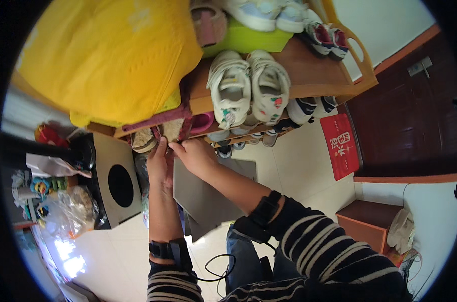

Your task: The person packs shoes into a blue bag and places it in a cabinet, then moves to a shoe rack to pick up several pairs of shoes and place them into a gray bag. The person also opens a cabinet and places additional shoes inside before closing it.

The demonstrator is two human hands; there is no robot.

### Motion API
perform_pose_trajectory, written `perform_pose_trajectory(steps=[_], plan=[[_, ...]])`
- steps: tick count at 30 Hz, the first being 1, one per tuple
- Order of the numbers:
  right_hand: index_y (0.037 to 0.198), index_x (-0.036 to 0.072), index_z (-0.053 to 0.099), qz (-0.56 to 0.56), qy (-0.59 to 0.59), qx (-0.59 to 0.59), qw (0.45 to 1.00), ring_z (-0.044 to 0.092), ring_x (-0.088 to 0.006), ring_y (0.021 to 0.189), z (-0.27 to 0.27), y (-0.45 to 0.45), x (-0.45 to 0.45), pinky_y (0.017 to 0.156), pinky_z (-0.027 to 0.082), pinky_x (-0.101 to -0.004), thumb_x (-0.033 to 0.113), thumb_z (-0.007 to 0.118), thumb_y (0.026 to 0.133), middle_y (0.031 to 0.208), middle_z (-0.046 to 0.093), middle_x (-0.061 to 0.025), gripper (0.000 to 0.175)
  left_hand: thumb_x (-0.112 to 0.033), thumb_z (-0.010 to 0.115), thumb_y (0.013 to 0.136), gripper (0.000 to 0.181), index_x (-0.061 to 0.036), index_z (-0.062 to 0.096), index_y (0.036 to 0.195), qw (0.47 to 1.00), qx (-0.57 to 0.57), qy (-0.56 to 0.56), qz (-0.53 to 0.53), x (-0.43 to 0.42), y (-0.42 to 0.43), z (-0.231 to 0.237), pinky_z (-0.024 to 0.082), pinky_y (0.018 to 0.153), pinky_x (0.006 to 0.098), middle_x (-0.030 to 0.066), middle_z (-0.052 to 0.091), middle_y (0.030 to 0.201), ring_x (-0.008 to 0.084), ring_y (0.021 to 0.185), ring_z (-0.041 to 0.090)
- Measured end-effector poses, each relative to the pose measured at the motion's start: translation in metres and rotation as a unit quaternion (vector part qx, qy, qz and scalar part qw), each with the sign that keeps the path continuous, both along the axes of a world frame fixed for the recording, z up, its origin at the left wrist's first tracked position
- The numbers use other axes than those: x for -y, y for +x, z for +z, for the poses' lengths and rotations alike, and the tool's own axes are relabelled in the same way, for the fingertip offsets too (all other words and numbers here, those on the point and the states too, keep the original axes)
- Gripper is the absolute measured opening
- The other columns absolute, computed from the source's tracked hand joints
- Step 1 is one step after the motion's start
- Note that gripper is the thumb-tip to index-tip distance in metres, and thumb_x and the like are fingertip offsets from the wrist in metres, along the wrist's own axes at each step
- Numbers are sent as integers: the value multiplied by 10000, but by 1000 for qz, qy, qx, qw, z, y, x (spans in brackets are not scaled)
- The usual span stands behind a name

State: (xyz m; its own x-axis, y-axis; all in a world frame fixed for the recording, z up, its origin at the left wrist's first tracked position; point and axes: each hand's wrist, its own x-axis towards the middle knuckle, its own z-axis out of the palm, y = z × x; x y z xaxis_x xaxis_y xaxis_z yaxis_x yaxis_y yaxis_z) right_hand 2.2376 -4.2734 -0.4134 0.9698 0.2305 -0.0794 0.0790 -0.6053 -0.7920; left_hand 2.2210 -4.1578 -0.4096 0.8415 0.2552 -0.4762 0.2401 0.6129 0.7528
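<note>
A fleece-lined slipper with dark red sides (172, 130) sits in the shelf below the rack's top board. Both my hands are at its near end. My left hand (159, 164) has its thumb against the slipper's left edge, its other fingers mostly hidden. My right hand (196, 155) pinches the right side of that end, fingers curled under. Just left of it lies a second fleece-lined slipper (143, 140). White sneakers (230, 90) stand on the top board above my right hand.
A yellow cloth (119, 56) drapes the wooden shoe rack (311, 71). A grey box-like object (209, 188) is below my forearms. The speaker-like cabinet (119, 158) stands left; a red doormat (340, 147) lies by the door (409, 113). Black cable (221, 277) hangs near my legs.
</note>
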Motion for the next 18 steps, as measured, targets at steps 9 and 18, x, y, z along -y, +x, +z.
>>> perform_pose_trajectory(steps=[9,18], plan=[[982,102,557,42,7,27,999,592,-318,680,28,-23,79,598,444,-405,314,511,872,741,600,-137,243,-173,532,879,318,-9,489,1149,980,64,-188,-23,13,0,-18,364,989,378,109,552,1136,239,1065,523],[904,23,652,-302,151,28,941,549,-121,642,129,-81,411,614,444,-254,122,464,823,686,595,-54,228,-139,625,786,387,-11,511,1133,905,-74,191,-373,111,-100,66,477,710,278,62,603,1010,125,794,593]])
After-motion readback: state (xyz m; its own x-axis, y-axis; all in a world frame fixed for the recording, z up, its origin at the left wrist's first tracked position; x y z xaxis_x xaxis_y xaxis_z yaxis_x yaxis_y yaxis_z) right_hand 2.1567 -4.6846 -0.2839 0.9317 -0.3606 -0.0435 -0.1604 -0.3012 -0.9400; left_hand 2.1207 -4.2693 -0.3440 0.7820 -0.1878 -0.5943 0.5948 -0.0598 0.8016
